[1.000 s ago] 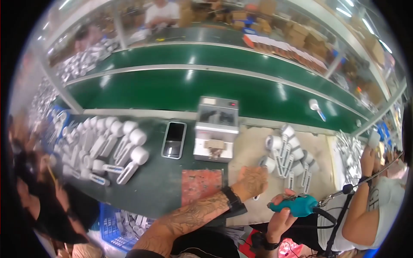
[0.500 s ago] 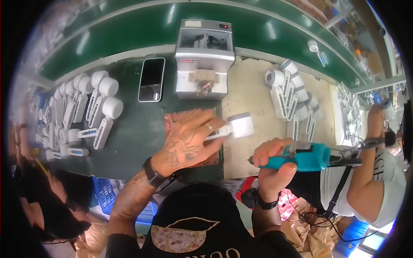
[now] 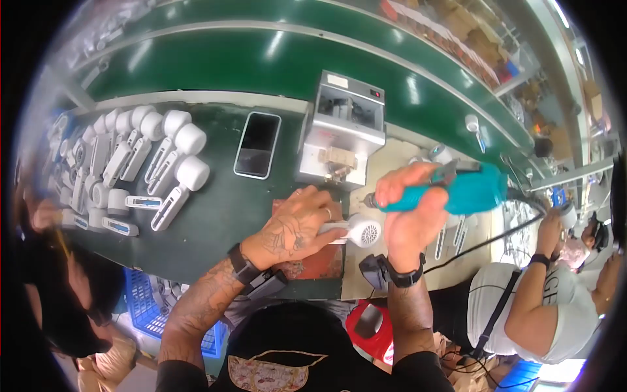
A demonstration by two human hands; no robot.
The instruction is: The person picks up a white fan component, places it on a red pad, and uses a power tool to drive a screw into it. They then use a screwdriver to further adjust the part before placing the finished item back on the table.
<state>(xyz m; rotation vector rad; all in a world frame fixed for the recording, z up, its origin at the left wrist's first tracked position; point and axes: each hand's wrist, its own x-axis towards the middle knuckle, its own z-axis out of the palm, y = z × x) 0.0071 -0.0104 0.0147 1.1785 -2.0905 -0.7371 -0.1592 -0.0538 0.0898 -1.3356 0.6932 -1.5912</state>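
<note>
My left hand (image 3: 290, 228) is closed on the handle of a white handheld appliance (image 3: 364, 231), shaped like a small hair dryer, over a reddish mat (image 3: 313, 266). Its round head, with a grille of small holes, faces up. My right hand (image 3: 415, 212) grips a teal electric screwdriver (image 3: 471, 191) held level, its tip pointing left. That tip hovers just in front of a grey metal screw feeder (image 3: 343, 134), near its lower front block; whether they touch I cannot tell. The screwdriver and hand hide part of the white units behind them.
Several similar white units (image 3: 168, 208) crowd the left of the green table. A phone (image 3: 258, 145) lies beside the feeder. More units (image 3: 450, 235) are partly hidden at right. A cable (image 3: 483, 242) trails right, where a co-worker (image 3: 535, 307) sits. Another person is at left.
The appliance has turned so that its grille shows. My right hand has brought the screwdriver up and left, closer to the feeder. The whole view has shifted and tilted.
</note>
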